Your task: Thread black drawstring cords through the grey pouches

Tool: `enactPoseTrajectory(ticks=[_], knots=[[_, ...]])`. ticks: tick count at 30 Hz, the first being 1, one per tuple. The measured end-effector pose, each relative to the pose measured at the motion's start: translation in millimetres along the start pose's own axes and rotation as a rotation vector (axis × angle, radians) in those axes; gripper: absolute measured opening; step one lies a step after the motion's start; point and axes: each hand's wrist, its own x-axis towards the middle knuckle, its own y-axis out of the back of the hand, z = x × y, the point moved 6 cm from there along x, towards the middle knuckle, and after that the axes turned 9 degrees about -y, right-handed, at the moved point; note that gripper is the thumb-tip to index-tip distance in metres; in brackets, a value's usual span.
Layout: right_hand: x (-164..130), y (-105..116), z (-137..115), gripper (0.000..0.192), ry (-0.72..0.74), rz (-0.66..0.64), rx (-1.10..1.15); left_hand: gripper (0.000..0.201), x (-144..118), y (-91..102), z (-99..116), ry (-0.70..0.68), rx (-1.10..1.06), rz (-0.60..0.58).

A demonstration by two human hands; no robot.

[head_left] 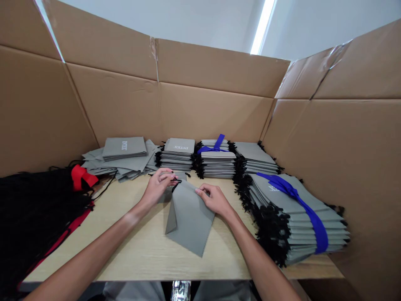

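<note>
A grey fabric pouch (191, 217) hangs tilted over the table between my two hands. My left hand (159, 184) pinches a black cord (176, 180) at the pouch's upper left corner. With thumb and fingers closed, my right hand (214, 198) grips the pouch's upper right edge. Behind the left fingers another grey piece (181, 175) lies on the table, partly hidden. Both hands are above the middle of the table, apart from the stacks behind.
Loose grey pouches (125, 148) lie at the back left, beside a corded stack (180, 152). Stacks tied with blue ribbon stand behind (217, 161) and at right (300, 217). Black cords (40, 209) with a red band (84, 177) heap at left. Cardboard walls (216, 110) enclose the table (134, 255).
</note>
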Motion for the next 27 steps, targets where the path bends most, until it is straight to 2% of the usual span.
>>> enactPoseTrajectory(ticks=[5,12,19,27], knots=[[-0.1,-0.7,-0.2,0.03,-0.004,-0.002,0.007,0.062,1.8,-0.1,5.2,-0.07,0.089,-0.03],[-0.4,1.3,-2.3,0.031,0.002,0.0,0.035,0.055,0.8,-1.3,7.9,-0.063,0.092,-0.117],[-1.6,2.7,-5.7,0.033,0.01,0.008,0.05,0.068,1.1,-3.6,9.4,-0.062,0.174,-0.163],[-1.4,3.7,-6.4,0.031,0.012,0.01,0.077,0.058,1.6,-2.0,18.1,-0.186,0.286,-0.172]])
